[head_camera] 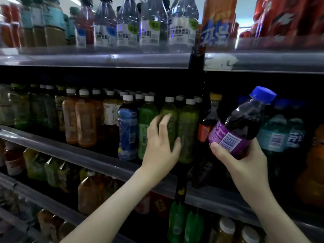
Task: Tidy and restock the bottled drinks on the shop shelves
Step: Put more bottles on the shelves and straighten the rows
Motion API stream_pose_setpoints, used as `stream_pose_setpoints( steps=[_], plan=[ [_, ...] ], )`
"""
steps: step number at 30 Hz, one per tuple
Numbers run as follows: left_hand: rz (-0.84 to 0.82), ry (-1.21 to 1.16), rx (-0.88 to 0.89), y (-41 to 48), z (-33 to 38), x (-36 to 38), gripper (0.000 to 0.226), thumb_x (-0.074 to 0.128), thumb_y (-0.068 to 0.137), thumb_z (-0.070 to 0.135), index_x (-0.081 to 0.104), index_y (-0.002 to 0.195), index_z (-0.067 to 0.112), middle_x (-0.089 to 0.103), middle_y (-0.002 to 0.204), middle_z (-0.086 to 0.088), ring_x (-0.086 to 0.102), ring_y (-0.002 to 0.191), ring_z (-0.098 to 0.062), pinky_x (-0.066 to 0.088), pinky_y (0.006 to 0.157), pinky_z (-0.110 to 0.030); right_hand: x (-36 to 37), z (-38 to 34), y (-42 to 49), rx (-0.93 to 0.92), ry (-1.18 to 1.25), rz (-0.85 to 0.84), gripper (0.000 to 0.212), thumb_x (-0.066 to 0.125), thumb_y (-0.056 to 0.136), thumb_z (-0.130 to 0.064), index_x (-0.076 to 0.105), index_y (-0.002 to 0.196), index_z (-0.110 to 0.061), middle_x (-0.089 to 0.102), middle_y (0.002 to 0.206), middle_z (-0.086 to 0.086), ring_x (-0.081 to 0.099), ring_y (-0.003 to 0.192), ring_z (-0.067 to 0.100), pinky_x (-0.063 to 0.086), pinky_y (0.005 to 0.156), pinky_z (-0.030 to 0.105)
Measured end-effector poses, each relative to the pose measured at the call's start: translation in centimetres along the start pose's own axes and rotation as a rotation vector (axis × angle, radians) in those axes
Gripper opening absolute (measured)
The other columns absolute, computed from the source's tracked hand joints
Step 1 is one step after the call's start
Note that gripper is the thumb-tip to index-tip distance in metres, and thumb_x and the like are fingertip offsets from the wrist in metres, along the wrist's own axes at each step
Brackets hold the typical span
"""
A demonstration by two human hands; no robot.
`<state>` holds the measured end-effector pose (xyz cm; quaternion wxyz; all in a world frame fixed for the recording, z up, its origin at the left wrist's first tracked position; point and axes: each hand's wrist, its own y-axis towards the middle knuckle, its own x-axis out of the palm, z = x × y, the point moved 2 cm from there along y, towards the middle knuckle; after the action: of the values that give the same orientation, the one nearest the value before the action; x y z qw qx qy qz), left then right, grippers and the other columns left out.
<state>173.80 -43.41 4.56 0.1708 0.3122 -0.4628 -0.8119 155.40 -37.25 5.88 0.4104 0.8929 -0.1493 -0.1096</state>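
Purple-labelled bottle (240, 127), tilted, clamped in right hand (240, 160) off the middle shelf (87, 155), likely awaiting a slot; left hand (161, 146), fingers spread, apparently (blurred) nudges a green bottle (169, 109) aside.

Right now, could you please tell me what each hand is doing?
Left hand: open, by a green bottle.
Right hand: holding the purple-labelled bottle.

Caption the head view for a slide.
Right hand grips a tilted blue-capped purple-labelled dark drink bottle while left hand reaches for a green white-capped bottle.
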Motion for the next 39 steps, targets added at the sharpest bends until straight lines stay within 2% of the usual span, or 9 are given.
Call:
stream_pose_setpoints(
  steps=[3, 6, 11, 14, 20, 27, 30, 34, 39],
  plan=[
    [-0.055, -0.067, 0.085, -0.1, 3.1, 2.2, 0.06, 0.061, 0.091, 0.024, 0.029, 0.142, 0.017, 0.037, 0.136, -0.011, 0.035, 0.128, -0.024, 0.029, 0.1, -0.024, -2.4, -0.5, -0.3, -0.036, -0.035, 0.05, 0.047, 0.072, 0.062, -0.055, 0.059, 0.101, -0.034, 0.068, 0.094, -0.024, 0.066, 0.083, -0.004, 0.047, 0.066, 0.004],
    [-0.071, -0.111, 0.025, 0.5, 5.0, 4.7, 0.072, 0.064, 0.088, 0.038, 0.025, 0.144, 0.018, 0.037, 0.137, -0.006, 0.03, 0.127, -0.016, 0.024, 0.098, -0.015, -5.7, -1.0, -0.2, -0.05, -0.09, 0.088, 0.044, 0.071, 0.063, -0.055, 0.057, 0.1, -0.036, 0.067, 0.095, -0.022, 0.066, 0.084, -0.002, 0.048, 0.067, 0.007],
    [-0.202, -0.219, -0.243, 1.7, 5.3, 8.4, 0.098, 0.07, 0.077, 0.054, 0.004, 0.147, 0.032, 0.037, 0.145, -0.007, 0.039, 0.131, -0.024, 0.04, 0.096, -0.03, -10.9, -1.1, -0.1, -0.034, -0.167, 0.2, 0.043, 0.08, 0.064, -0.048, 0.058, 0.098, -0.033, 0.067, 0.091, -0.02, 0.065, 0.081, -0.001, 0.047, 0.066, 0.007],
    [-0.204, -0.295, -0.329, 1.8, 4.5, 9.0, 0.096, 0.07, 0.079, 0.05, 0.009, 0.148, 0.024, 0.046, 0.14, -0.009, 0.049, 0.124, -0.026, 0.044, 0.091, -0.03, -13.1, -0.7, -0.4, -0.009, -0.204, 0.253, 0.04, 0.079, 0.067, -0.05, 0.058, 0.097, -0.034, 0.066, 0.091, -0.02, 0.064, 0.08, -0.001, 0.047, 0.064, 0.007],
    [-0.068, -0.378, -0.349, 0.5, 4.6, 8.8, 0.085, 0.065, 0.086, 0.042, 0.012, 0.149, 0.025, 0.041, 0.143, -0.004, 0.047, 0.126, -0.021, 0.047, 0.099, -0.038, -14.8, 0.0, -0.7, -0.021, -0.216, 0.35, 0.046, 0.071, 0.066, -0.056, 0.055, 0.102, -0.031, 0.065, 0.091, -0.02, 0.063, 0.079, -0.002, 0.046, 0.066, 0.006],
    [-0.15, -0.29, -0.353, 0.2, 6.5, 10.2, 0.084, 0.056, 0.092, 0.038, 0.003, 0.152, 0.012, 0.021, 0.154, -0.015, 0.023, 0.142, -0.029, 0.026, 0.116, -0.045, -16.9, 1.1, -1.5, 0.006, -0.234, 0.385, 0.04, 0.074, 0.068, -0.049, 0.056, 0.098, -0.031, 0.064, 0.088, -0.023, 0.062, 0.077, -0.003, 0.045, 0.064, 0.005],
    [-0.01, -0.028, -0.065, -1.1, 9.9, 10.3, 0.081, 0.05, 0.096, 0.042, -0.002, 0.152, 0.015, 0.002, 0.157, -0.019, 0.001, 0.145, -0.033, 0.007, 0.117, -0.054, -18.5, 1.8, -2.1, 0.017, -0.255, 0.414, 0.033, 0.08, 0.073, -0.038, 0.056, 0.096, -0.032, 0.065, 0.087, -0.024, 0.062, 0.076, -0.006, 0.044, 0.063, 0.003],
    [0.0, -0.028, 0.334, -2.1, 16.4, 12.7, 0.066, 0.049, 0.093, 0.037, 0.019, 0.149, 0.021, 0.009, 0.155, -0.016, 0.01, 0.143, -0.036, 0.018, 0.113, -0.056, -21.2, 2.2, -2.5, 0.065, -0.274, 0.451, 0.035, 0.081, 0.07, -0.041, 0.057, 0.094, -0.033, 0.066, 0.087, -0.016, 0.062, 0.076, -0.001, 0.045, 0.062, 0.006],
    [-0.256, -0.282, 0.288, -1.9, 22.0, 16.6, 0.075, 0.061, 0.092, 0.026, 0.014, 0.149, 0.034, 0.021, 0.154, -0.013, 0.019, 0.139, -0.027, 0.02, 0.113, -0.037, -24.7, 1.9, -3.1, 0.091, -0.343, 0.463, 0.039, 0.086, 0.067, -0.041, 0.058, 0.092, -0.031, 0.067, 0.086, -0.022, 0.063, 0.073, -0.003, 0.044, 0.061, 0.005]
  ],
)
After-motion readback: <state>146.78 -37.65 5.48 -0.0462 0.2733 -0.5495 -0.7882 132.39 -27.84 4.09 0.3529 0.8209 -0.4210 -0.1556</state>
